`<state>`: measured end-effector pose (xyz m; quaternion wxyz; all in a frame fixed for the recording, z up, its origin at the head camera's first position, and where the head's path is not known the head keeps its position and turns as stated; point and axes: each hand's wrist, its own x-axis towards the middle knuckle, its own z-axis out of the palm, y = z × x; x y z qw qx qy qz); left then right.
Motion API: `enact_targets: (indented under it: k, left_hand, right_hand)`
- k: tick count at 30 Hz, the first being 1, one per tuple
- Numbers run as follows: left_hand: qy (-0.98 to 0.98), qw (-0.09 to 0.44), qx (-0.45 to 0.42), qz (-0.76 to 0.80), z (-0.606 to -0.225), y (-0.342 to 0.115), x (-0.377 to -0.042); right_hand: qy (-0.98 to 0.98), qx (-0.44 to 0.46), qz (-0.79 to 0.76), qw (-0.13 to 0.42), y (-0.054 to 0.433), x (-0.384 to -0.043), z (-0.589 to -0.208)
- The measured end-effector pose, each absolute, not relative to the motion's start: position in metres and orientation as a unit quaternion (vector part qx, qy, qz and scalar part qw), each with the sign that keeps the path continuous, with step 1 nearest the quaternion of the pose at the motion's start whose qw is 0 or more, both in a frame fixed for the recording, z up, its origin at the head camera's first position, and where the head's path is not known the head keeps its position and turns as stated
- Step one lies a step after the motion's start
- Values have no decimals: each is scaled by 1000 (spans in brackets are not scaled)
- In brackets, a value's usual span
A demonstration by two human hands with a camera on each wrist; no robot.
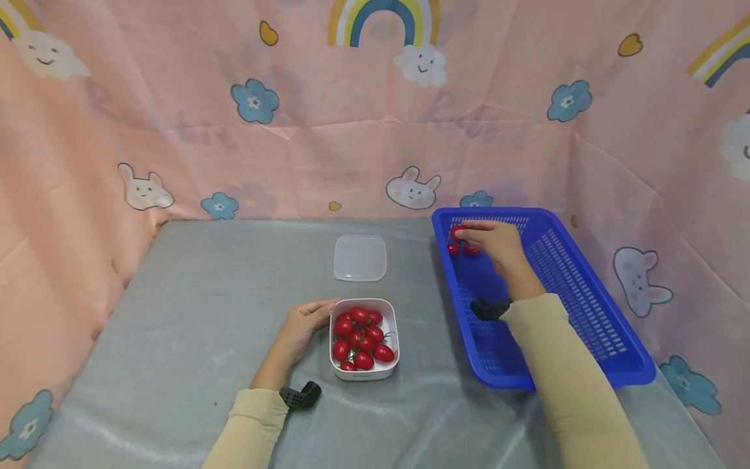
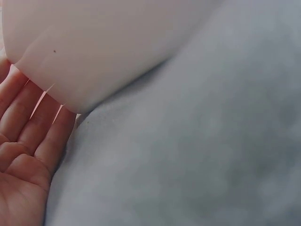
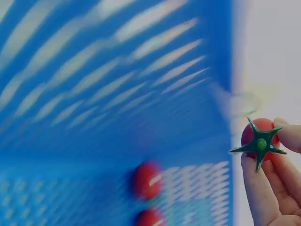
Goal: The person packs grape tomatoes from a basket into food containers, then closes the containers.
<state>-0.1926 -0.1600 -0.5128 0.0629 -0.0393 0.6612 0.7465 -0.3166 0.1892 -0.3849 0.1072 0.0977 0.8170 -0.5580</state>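
My right hand (image 1: 497, 242) pinches a cherry tomato (image 3: 257, 139) between thumb and fingers. Its green star-shaped stem top faces the right wrist camera. This hand is over the far left corner of a blue plastic basket (image 1: 592, 296), where two more cherry tomatoes (image 1: 454, 249) lie close below the fingers. A square white container (image 1: 364, 376) stands at the middle front, with several red cherry tomatoes (image 1: 364, 360) inside. Against its left wall rests my left hand (image 1: 300, 329); the left wrist view shows straight fingers (image 2: 56, 134) touching the pale side.
Behind the container, a translucent square lid (image 1: 360, 258) lies flat on the grey cloth-covered table (image 1: 176, 339). A pink patterned curtain (image 1: 328, 150) closes off the back and both sides. The basket's raised walls stand at the table's right.
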Motion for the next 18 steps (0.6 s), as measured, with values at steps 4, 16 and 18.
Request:
enact_targets:
  k: [4, 16, 18]
  left_hand:
    - [658, 63, -44, 749, -513, -160, -193]
    - [661, 65, -37, 747, -512, -160, -193]
    - [664, 63, -37, 744, -512, -160, -193]
  right_hand:
    - [811, 63, -575, 87, 178, -301, -364]
    - [804, -63, -582, 107, 115, -246, -356]
    - [802, -77, -580, 120, 105, -239, -358]
